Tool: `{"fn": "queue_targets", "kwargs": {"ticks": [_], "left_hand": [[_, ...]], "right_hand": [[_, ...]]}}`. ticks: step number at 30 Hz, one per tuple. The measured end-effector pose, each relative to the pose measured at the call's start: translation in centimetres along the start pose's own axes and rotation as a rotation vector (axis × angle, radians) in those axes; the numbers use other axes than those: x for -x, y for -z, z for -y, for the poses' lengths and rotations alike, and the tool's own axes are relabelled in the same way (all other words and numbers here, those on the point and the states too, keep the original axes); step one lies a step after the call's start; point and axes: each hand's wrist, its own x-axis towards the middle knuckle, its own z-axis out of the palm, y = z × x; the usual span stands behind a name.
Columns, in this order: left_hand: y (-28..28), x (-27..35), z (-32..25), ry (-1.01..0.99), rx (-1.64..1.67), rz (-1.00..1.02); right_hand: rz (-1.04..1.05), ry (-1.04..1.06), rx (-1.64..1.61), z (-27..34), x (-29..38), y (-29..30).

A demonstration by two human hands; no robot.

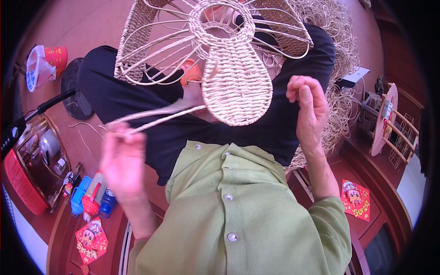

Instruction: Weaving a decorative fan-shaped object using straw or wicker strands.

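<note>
A half-woven basketwork piece (237,86) of pale twisted cord rests over my crossed legs. It has a dense teardrop-shaped panel, a cord-wrapped ring (193,25), bare and wrapped ribs, and woven side walls (132,51). My left hand (123,158), blurred, pinches a pale cord (168,118) at the left. One length of it runs taut to the panel's lower left edge; a second, blurred length lies just above. To the right of the panel, my right hand (311,106) is raised apart from it, fingers curled in, with nothing visible in them.
A large tangled heap of cord (337,41) spreads along the right. At the left are a black stand base (77,89), a red bucket (56,60) with a plastic bag, and several bottles (80,196). A small overturned wooden stool (383,120) lies at the right.
</note>
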Motion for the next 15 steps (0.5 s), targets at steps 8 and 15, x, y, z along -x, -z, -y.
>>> {"fn": "queue_targets", "kwargs": {"ticks": [8, 15], "left_hand": [[-2.5, -1.6, -2.5, -0.09, -0.274, 0.147], [-7.5, -1.6, 0.1, -0.403, -0.833, 0.587]], "right_hand": [[0.076, 0.269, 0.251, 1.0, 0.2, -1.5], [0.369, 0.618, 0.181, 3.7, -1.5, -13.3]]}}
